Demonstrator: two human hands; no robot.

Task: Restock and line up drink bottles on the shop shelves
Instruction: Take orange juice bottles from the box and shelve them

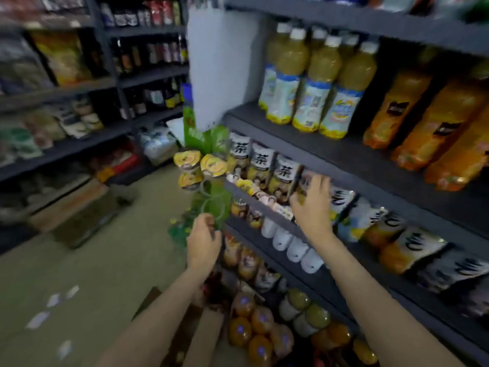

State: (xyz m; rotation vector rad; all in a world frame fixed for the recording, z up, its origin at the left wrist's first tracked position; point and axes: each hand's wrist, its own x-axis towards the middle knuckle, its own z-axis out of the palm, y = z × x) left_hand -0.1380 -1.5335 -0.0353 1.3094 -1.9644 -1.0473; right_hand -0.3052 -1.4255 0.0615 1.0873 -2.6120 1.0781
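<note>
Right hand (312, 205) grips a tea bottle (304, 184); left hand (203, 239) curls below.

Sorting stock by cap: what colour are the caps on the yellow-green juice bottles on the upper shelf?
White caps on the juice bottles, seen in the head view.

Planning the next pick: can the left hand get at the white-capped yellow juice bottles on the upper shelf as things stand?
Probably not at once: the left hand grips green packaging low at the shelf end, well below the yellow juice bottles. Nothing blocks their fronts.
</note>
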